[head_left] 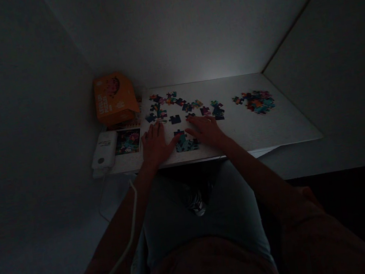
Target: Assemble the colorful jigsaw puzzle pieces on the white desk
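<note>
My left hand (157, 144) lies open on the white table, its fingers stretched away from me and its thumb at the left edge of a joined block of puzzle pieces (187, 144). On the block's other side is my right hand (208, 131), fingers apart, with the fingertips over a dark puzzle piece (190, 115); I cannot tell whether they press on it. A single dark blue puzzle piece (175, 119) lies between the hands. Behind them, an arc of loose and joined puzzle pieces (180, 102) spreads out, with a pinkish piece (205, 111) near the right fingers.
A heap of puzzle pieces (259, 101) lies on the right of the white table (237, 135). At the left stand an orange puzzle box (115, 99), a picture card (128, 141) and a white device (105, 149) with a cable (134, 217). Walls enclose the back and sides.
</note>
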The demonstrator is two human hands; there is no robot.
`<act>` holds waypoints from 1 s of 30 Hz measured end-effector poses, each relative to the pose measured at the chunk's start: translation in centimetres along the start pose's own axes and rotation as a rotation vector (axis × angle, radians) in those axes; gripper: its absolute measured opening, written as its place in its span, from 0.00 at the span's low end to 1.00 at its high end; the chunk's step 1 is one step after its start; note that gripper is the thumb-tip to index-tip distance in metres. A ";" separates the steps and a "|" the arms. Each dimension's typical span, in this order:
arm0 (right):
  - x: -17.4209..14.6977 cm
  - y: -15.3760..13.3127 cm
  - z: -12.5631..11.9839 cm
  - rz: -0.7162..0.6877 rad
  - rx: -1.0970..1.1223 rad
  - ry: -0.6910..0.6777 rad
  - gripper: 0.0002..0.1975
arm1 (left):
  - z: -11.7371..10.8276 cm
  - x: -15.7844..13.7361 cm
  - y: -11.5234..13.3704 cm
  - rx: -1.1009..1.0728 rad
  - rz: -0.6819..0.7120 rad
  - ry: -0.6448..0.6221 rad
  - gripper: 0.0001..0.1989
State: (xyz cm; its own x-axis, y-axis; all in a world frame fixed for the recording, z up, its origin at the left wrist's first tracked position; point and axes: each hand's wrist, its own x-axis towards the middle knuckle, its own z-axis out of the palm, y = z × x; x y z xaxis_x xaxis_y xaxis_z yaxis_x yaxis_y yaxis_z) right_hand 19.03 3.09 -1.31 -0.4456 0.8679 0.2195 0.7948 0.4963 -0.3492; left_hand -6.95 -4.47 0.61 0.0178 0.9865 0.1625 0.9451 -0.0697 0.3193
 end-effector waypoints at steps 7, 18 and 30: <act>4.5 5.5 -2.2 0.085 -0.018 0.196 0.28 | 0.2 -0.1 -0.5 0.004 0.018 0.020 0.53; 7.4 13.1 -4.7 0.273 -0.091 0.357 0.16 | -0.3 -0.1 -0.8 0.053 -0.034 0.005 0.46; 7.9 15.4 -2.9 0.201 0.048 0.387 0.14 | 7.2 -10.4 17.4 -0.112 1.163 -0.182 0.07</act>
State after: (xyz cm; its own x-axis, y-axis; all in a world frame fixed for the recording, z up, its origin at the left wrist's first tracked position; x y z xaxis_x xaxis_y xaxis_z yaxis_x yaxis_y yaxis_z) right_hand 28.92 17.53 -2.26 -0.0898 0.8807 0.4651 0.8256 0.3270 -0.4599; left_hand 11.66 -14.84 -2.22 0.9035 0.3271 0.2769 0.2959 -0.9435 0.1490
